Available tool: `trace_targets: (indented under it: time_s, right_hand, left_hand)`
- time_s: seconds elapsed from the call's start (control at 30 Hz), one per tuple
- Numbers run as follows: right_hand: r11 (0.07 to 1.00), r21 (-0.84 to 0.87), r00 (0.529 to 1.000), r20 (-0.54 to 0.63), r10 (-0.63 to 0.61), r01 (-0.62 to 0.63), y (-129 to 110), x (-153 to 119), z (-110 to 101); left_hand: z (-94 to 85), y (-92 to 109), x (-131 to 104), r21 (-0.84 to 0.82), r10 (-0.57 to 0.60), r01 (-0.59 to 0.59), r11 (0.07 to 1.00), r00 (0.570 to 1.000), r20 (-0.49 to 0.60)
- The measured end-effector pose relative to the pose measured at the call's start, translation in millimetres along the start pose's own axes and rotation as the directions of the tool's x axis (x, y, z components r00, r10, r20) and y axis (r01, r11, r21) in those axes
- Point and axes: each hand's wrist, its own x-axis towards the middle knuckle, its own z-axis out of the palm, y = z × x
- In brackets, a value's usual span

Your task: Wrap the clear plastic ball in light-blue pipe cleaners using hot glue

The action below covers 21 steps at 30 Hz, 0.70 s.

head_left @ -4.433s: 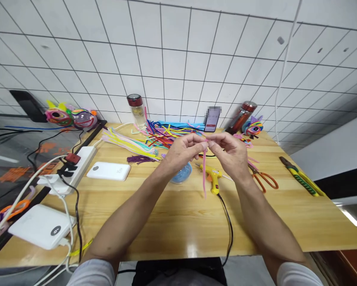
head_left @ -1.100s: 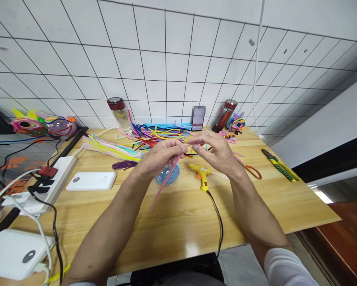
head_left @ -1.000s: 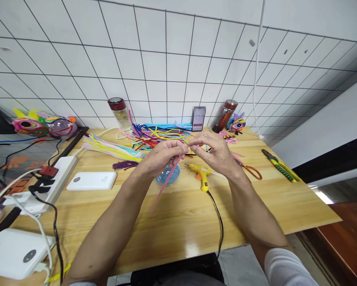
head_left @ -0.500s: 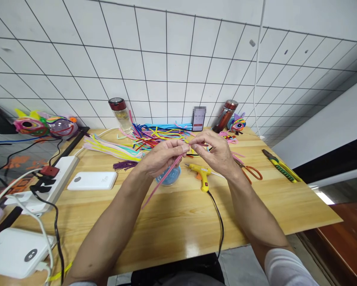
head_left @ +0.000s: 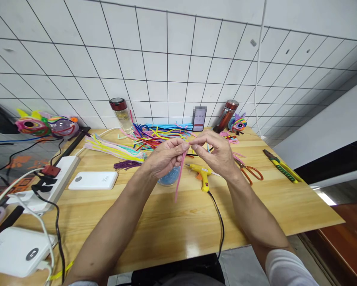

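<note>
A pink pipe cleaner (head_left: 179,182) hangs down from my left hand (head_left: 163,158), whose thumb and fingertips pinch it near its upper end. Close against those fingertips, my right hand (head_left: 216,153) has its thumb and forefinger closed at the same end; the tip between them is mostly hidden. Beneath my left hand sits a clear, round bluish container (head_left: 169,177), partly covered by the hand. Just below my right hand lies a yellow hot glue gun (head_left: 203,174) with its nozzle to the left.
Behind my hands spreads a pile of coloured pipe cleaners (head_left: 154,135), near a phone (head_left: 199,119) and two bottles, glass (head_left: 121,115) and red (head_left: 226,115). Scissors (head_left: 251,173) and pliers (head_left: 281,167) lie right. A white power bank (head_left: 93,180) and a power strip (head_left: 57,178) are left.
The free end of the pink pipe cleaner has swung from lower left to nearly straight down. Both hands stay almost in place, fingertips together.
</note>
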Motion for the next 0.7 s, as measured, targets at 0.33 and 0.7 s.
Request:
trace_targets:
  time_s: [0.33,0.7]
  right_hand:
    - [0.997,0.039,0.996,-0.064,0.064,-0.062,-2,-3,9]
    - [0.899,0.319,0.950,0.014,0.311,-0.299,14,-1,-3]
  left_hand:
    - [11.5,-4,3,-0.003,0.121,-0.123,0.992,0.985,-0.123]
    - [9.7,-2,3,0.013,0.133,-0.133,0.991,0.977,-0.166]
